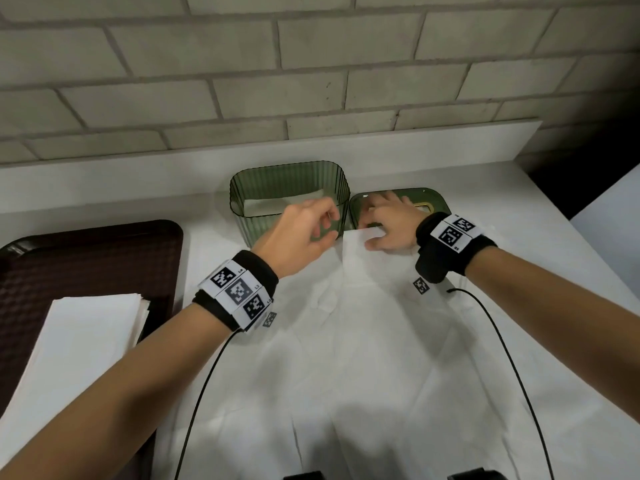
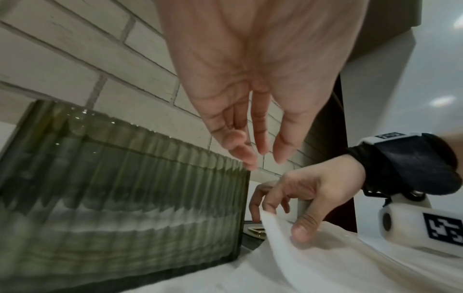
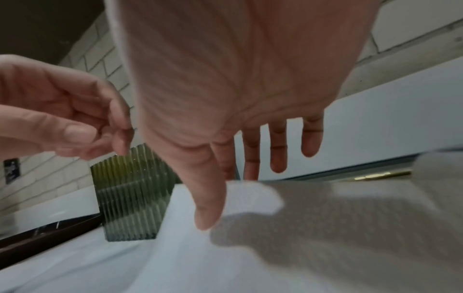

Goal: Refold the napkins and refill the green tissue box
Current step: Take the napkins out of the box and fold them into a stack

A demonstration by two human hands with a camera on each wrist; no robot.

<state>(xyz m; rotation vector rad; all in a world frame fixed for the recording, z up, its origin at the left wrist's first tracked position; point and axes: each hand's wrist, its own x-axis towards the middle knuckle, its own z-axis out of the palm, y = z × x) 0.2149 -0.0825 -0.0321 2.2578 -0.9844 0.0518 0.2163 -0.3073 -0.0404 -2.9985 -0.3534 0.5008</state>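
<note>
your right hand (image 1: 389, 226) pinches the far corner of the napkin (image 1: 363, 327) spread flat on the surface (image 1: 519, 188) just beside the green tissue box (image 1: 291, 199), while your left hand (image 1: 299, 239) hovers loosely curled and holding nothing. lift with that one corner alone and the thin sheet could sag, crease crooked or drag against the box. the left wrist view shows the thumb and fingers nipping the raised edge, which the head view hides; only the head view shows folded napkins already lying inside the box.

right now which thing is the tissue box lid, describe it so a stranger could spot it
On the white counter below the brick wall, find the ribbed green tissue box. The lid lies flat against its right side, partly under the right hand. Unlike the tall open box, it is low, smooth, with a gold-edged slot.
</note>
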